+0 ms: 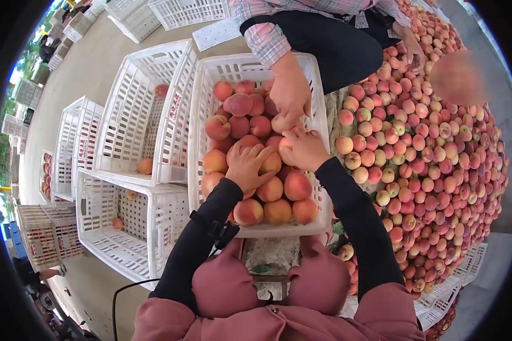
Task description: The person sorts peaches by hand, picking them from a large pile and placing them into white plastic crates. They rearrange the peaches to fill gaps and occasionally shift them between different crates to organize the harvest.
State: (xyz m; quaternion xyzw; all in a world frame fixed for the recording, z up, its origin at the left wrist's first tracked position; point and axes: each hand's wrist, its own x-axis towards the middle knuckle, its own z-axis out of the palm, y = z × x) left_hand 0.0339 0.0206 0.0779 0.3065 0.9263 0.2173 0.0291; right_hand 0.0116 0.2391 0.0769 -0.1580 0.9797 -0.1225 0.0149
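A white plastic crate point(318, 210) full of peaches stands in front of me. My left hand point(246, 167) lies over the fruit near its middle, fingers and thumb curved round a peach point(272, 163). To the right, my right hand point(306, 150) has its bent fingers on another peach point(284, 149), partly covered by them. Just beyond it, another person's hand point(290, 91) reaches down into the same crate with fingers on a peach. Some fruit beneath the hands is hidden.
A large heap of peaches point(415, 165) spreads on the right, beside the other person's bent leg point(335, 45). On the left stand white crates, one upper crate point(133, 113) and one lower crate point(119, 227), with a few peaches inside. More crates point(188, 12) stand at the back.
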